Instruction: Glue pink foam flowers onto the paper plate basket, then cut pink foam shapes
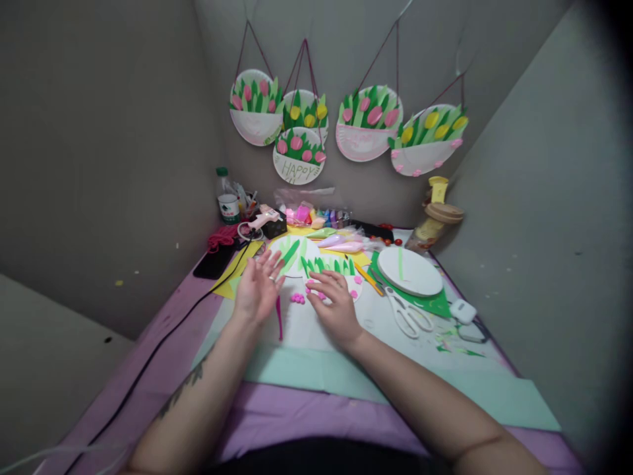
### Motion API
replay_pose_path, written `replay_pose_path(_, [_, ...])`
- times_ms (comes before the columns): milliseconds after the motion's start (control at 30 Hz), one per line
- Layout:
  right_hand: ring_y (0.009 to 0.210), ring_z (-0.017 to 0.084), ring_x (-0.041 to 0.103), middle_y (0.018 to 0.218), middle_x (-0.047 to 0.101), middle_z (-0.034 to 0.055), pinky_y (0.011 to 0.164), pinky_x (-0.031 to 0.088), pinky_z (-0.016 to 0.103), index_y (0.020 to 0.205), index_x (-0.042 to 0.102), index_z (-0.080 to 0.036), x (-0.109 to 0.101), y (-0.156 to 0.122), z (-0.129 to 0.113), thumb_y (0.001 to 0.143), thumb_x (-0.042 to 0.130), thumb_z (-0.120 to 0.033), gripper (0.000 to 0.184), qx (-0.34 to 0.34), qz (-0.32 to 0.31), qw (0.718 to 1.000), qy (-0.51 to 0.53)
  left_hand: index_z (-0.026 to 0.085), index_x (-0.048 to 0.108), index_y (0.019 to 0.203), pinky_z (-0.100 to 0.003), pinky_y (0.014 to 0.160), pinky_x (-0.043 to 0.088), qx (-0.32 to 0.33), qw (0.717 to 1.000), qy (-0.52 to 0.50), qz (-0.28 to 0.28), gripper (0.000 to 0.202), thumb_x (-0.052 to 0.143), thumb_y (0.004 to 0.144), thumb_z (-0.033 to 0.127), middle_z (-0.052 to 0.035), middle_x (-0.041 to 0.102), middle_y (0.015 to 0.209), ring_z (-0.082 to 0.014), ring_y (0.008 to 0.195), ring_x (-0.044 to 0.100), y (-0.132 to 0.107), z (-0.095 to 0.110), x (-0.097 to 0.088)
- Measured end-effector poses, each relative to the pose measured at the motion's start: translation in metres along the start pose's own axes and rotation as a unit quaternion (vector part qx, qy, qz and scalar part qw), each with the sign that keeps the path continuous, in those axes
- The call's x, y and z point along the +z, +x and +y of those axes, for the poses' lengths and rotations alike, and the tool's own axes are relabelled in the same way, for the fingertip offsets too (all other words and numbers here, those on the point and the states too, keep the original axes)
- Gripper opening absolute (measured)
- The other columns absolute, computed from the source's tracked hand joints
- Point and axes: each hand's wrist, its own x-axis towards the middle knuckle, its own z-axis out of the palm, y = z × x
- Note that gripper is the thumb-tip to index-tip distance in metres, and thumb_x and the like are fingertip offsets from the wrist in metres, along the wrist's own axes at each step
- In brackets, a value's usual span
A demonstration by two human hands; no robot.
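My left hand (258,290) hovers over the table with its fingers stretched out and apart, holding nothing. My right hand (333,305) lies palm down with curled fingertips on a half paper plate (356,285) edged with green paper leaves (329,266) and dotted with pink pieces. A small pink flower shape (297,298) lies between the two hands. A thin magenta strip (279,318) runs along the table beside my left hand. A second paper plate with green strips (293,254) sits just beyond my left fingers.
White scissors (409,315) lie right of my right hand, beside a stack of paper plates on green paper (410,272). A pink glue gun (262,219), its black cord (163,349), a phone (215,262) and supplies crowd the back. Finished tulip plates (368,122) hang on the wall.
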Motion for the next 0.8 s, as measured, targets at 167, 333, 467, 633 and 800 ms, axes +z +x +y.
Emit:
replay_pose_path(167, [0.106,0.025,0.050,0.103,0.066,0.0054,0.092,0.043,0.044,0.085,0.073,-0.025,0.015,-0.008,0.012,0.080,0.064,-0.019,0.012,-0.004,-0.090,0.994,-0.064,0.022,0.060,0.099,-0.027,0.074,0.043,0.098,0.969,0.222,0.038,0.029,0.065,0.075,0.039,-0.0034,0.064,0.094,-0.0150,0.081,0.059,0.019,0.015,-0.032])
replay_pose_path(333, [0.111,0.028,0.045,0.107,0.063,0.0064,0.091,0.039,0.045,0.088,0.072,-0.026,0.025,-0.016,0.012,0.079,0.067,-0.021,0.011,-0.042,-0.155,0.976,-0.145,0.020,0.064,0.080,-0.031,0.074,0.040,0.176,0.789,0.584,-0.077,0.014,0.063,0.073,0.032,-0.0043,0.062,0.080,-0.0199,0.076,0.055,0.018,0.000,-0.052])
replay_pose_path(467, [0.113,0.028,0.043,0.109,0.063,0.0067,0.093,0.038,0.045,0.090,0.071,-0.026,0.027,-0.018,0.012,0.081,0.066,-0.022,0.012,-0.053,-0.167,0.970,-0.170,0.021,0.064,0.075,-0.032,0.070,0.039,0.160,0.653,0.728,-0.132,0.011,0.063,0.073,0.032,-0.0051,0.060,0.078,-0.0221,0.077,0.055,0.013,-0.006,-0.054])
replay_pose_path(633, [0.109,0.027,0.046,0.106,0.064,0.0068,0.089,0.040,0.044,0.092,0.071,-0.026,0.030,-0.017,0.014,0.081,0.066,-0.021,0.013,-0.049,-0.164,0.970,-0.171,0.022,0.064,0.074,-0.031,0.066,0.038,0.142,0.620,0.754,-0.166,0.008,0.063,0.073,0.030,-0.0044,0.061,0.075,-0.0212,0.071,0.055,0.013,-0.008,-0.056])
replay_pose_path(800, [0.105,0.026,0.049,0.104,0.064,0.0074,0.086,0.042,0.042,0.098,0.070,-0.025,0.024,-0.015,0.015,0.082,0.061,-0.013,0.021,-0.013,-0.153,0.976,-0.153,0.022,0.065,0.073,-0.030,0.063,0.036,0.146,0.610,0.757,-0.183,0.011,0.065,0.073,0.032,-0.0047,0.061,0.074,-0.0213,0.070,0.055,0.014,-0.013,-0.055])
